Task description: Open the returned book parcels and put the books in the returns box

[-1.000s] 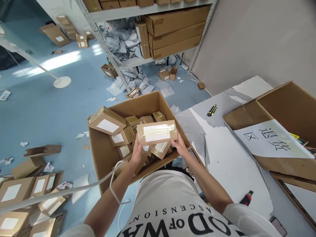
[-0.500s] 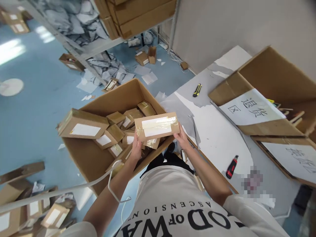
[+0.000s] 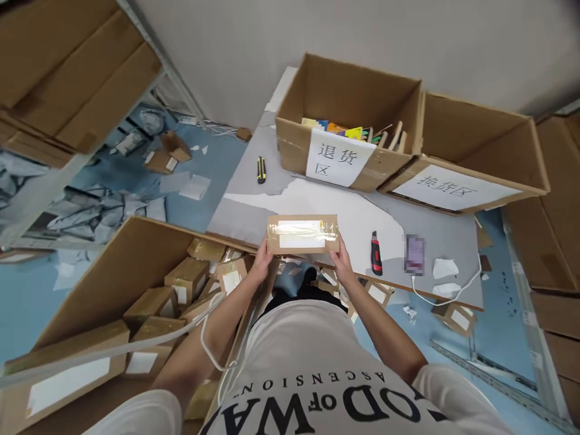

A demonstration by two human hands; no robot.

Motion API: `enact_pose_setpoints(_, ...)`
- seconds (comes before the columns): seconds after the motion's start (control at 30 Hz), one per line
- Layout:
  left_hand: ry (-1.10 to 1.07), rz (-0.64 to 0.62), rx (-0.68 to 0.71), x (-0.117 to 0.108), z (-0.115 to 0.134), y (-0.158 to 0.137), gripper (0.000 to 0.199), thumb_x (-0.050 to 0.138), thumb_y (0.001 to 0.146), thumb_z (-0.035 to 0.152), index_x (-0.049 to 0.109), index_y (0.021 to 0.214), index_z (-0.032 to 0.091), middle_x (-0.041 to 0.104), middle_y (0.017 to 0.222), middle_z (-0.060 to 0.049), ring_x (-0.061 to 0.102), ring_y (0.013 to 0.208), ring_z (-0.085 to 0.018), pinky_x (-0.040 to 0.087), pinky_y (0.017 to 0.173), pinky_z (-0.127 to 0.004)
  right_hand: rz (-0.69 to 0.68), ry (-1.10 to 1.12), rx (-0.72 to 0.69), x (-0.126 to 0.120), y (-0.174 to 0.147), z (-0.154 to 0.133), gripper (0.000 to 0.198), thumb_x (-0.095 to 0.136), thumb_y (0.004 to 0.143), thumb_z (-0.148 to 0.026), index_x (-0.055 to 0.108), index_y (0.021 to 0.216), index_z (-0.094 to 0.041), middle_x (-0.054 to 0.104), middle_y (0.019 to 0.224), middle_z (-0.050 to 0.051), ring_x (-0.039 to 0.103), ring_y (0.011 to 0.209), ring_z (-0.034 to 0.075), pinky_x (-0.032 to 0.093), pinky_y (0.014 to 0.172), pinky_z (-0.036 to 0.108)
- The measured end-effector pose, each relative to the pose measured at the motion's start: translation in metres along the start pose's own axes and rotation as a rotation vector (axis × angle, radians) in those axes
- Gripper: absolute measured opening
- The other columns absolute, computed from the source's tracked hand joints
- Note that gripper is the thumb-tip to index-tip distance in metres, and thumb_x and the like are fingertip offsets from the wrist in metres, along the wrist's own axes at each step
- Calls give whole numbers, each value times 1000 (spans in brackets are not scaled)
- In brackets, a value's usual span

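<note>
A taped brown cardboard box (image 3: 302,243) with white labels on its upper face is held level in front of my body, at the near edge of the table (image 3: 312,196). My left hand (image 3: 261,261) grips its left end, and my right hand (image 3: 341,264) grips the right end. Both hands have their fingers partly hidden beneath or behind the box. Below and left, a large carton (image 3: 113,266) holds several smaller taped parcels (image 3: 186,279). A red and black utility knife (image 3: 376,254) lies on the table to the right of the box.
Two open cartons with paper signs, one on the left (image 3: 290,145) and one on the right (image 3: 539,151), stand along the table's back. A yellow and black cutter (image 3: 261,170) lies at the left. A white cable (image 3: 149,343) crosses the lower left. Parcels lie under the table.
My view and body have turned right, from the parcel carton toward the table. The held box has moved with me and stays between both hands.
</note>
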State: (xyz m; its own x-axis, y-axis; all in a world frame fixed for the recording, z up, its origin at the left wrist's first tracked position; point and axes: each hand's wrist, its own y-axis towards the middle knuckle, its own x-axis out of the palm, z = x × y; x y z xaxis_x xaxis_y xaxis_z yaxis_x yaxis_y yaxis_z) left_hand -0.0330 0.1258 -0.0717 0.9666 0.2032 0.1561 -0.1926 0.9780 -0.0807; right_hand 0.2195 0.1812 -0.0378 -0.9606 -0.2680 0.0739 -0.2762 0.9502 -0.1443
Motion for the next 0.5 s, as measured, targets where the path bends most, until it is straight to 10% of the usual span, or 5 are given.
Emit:
enact_pose_setpoints(0.23, 130, -233, -41, 69, -29, 57, 101, 56, 75, 72, 23, 151, 15, 29, 155, -16, 25, 144, -32, 16, 120, -44, 179, -55, 30, -72, -2, 30, 96, 54, 80, -66, 9, 154, -23, 25, 158, 7, 30, 143, 26, 24, 118, 46)
enact_pose_setpoints(0.5, 264, -277, -105, 76, -56, 82, 98, 62, 75, 65, 24, 150, 15, 35, 152, -17, 32, 140, -34, 23, 117, -47, 166, -74, 51, -87, 1, 61, 102, 56, 79, -66, 2, 155, -25, 21, 159, 5, 20, 147, 25, 23, 118, 45)
